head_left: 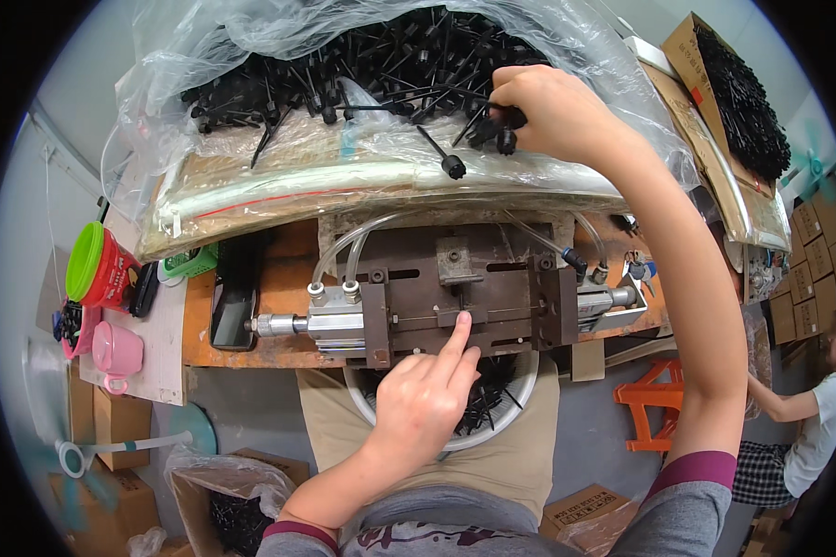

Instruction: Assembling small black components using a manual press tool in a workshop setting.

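My left hand (429, 395) points its index finger onto the middle of a brown metal press jig (455, 288) with pneumatic cylinders and clear hoses; the other fingers are curled and hold nothing. My right hand (548, 111) reaches up into a clear plastic bag (251, 176) full of small black plastic stemmed parts (344, 74) and pinches a few of them. One loose black part (446, 160) lies near the bag's front edge. Below the jig, a white round bowl (520, 399) on my lap holds more black parts.
An orange worktable (204, 343) carries a dark phone (235, 302), a red jug with green lid (97, 269) and a pink cup (116, 351). A cardboard box of black parts (729, 88) stands at the right. An orange stool (655, 404), cartons and another person (808, 418) are nearby.
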A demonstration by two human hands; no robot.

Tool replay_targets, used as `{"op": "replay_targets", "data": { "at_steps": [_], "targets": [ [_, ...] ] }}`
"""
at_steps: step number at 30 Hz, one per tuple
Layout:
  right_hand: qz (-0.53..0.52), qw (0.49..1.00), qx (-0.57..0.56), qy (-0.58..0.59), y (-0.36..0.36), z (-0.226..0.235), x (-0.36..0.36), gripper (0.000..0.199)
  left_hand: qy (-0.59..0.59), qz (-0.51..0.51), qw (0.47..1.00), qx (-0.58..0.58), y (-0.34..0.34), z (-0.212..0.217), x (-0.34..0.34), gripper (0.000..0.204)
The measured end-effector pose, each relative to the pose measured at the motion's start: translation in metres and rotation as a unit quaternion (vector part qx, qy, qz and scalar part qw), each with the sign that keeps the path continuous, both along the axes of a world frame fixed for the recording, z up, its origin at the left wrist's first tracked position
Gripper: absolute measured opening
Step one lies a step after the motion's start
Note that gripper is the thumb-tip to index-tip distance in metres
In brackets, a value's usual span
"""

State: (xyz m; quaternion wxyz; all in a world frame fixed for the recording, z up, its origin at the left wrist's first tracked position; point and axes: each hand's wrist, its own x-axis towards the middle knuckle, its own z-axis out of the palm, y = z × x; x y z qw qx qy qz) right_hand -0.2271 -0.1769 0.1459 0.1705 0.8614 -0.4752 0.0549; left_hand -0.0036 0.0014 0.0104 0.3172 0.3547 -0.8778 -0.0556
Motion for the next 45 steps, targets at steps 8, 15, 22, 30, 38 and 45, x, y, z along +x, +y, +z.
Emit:
{"op": "replay_targets", "data": {
  "at_steps": [8,15,22,30,38,45],
  "targets": [
    [-0.026,0.995,-0.02,0.099,0.002,0.004,0.028,0.015,-0.017,0.003,1.0,0.002,-0.002,0.002,0.0,0.027],
    [-0.009,0.994,0.02,-0.108,0.004,0.004,-0.003,0.026,-0.02,0.0,1.0,0.009,-0.002,0.003,0.001,0.025],
    [-0.008,0.978,-0.014,-0.207,0.005,0.002,-0.012,0.027,-0.019,-0.002,1.0,0.01,-0.002,0.003,0.001,0.024],
    [-0.132,0.853,0.174,-0.473,0.008,0.022,-0.024,0.031,-0.007,-0.01,1.0,0.021,-0.002,0.004,0.004,0.023],
    [-0.027,0.723,0.21,-0.658,0.023,0.029,-0.041,0.025,0.033,-0.121,0.987,0.103,0.014,0.028,0.02,0.032],
    [0.016,0.637,0.21,-0.742,0.088,0.009,-0.004,0.021,0.174,-0.048,0.984,0.001,0.001,0.052,0.022,0.048]
  ]
}}
